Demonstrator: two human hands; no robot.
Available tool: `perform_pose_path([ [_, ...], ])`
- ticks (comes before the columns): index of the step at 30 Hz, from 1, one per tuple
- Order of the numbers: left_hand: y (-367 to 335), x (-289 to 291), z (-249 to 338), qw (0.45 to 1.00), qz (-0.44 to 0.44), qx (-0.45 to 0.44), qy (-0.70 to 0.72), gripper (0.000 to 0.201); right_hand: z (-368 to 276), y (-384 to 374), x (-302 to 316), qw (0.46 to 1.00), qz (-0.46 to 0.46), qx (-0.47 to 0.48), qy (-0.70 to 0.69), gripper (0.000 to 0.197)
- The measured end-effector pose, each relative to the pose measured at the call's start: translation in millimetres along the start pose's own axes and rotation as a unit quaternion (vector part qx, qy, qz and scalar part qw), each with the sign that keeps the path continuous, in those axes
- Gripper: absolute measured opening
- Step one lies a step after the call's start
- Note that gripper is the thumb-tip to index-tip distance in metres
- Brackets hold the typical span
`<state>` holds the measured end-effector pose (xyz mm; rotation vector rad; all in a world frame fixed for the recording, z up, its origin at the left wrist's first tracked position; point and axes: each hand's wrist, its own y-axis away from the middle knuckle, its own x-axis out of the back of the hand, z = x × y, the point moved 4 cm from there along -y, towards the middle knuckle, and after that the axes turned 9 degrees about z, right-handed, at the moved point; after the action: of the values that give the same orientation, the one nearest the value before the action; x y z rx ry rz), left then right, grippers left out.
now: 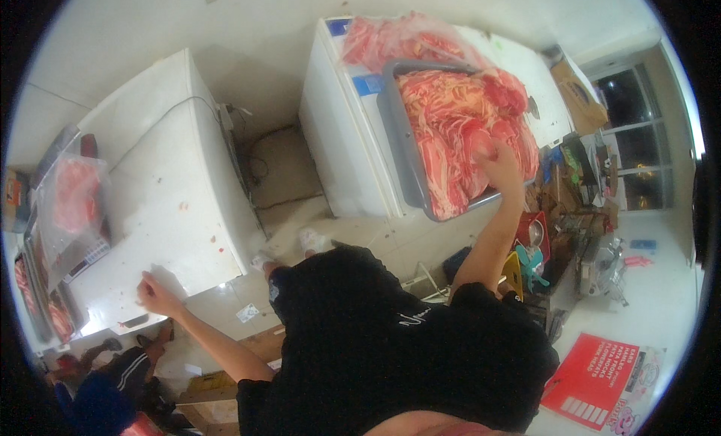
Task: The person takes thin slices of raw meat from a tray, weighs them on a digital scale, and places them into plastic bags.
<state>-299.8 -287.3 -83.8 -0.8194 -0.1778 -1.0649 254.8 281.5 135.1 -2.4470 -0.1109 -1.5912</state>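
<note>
My right hand reaches into a grey tray heaped with thin slices of raw, fatty meat. Its fingers are bent and pressed onto slices near the tray's right side; the fingertips are partly hidden among the meat. On the left, my left hand hangs by the front edge of a white chest freezer, its fingers curled in, with nothing visible in them. Behind the tray lies a clear plastic bag of meat. Both tray and bag rest on a second white freezer.
A digital scale with bagged meat stands on the left freezer, beside trays of meat. Another person is at lower left. At right are a cardboard box, a cluttered shelf and a red printed sheet on a white surface.
</note>
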Motion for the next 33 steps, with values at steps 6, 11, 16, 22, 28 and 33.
perform_pose_path([
  [6,-4,1,-9,1.000,-0.009,-0.026,0.004,0.035,-13,11,31,0.981,-0.028,-0.069,-0.179,0.043],
  [11,-3,-3,-12,0.999,-0.009,-0.013,0.030,0.033,-14,2,63,0.905,0.081,-0.029,-0.416,0.040],
  [16,-5,1,-17,1.000,-0.010,-0.020,-0.001,0.032,-35,-21,86,0.856,0.091,0.060,-0.505,0.045],
  [22,-2,-1,-9,1.000,-0.009,-0.022,0.014,0.030,-40,-53,83,0.834,0.117,0.067,-0.534,0.047],
  [28,-3,-8,-22,1.000,-0.020,-0.004,0.021,0.028,-80,-66,69,0.790,0.133,0.048,-0.596,0.044],
  [33,13,-19,-96,0.999,-0.007,0.006,0.043,0.023,-155,-53,28,0.836,0.048,0.072,-0.542,0.048],
])
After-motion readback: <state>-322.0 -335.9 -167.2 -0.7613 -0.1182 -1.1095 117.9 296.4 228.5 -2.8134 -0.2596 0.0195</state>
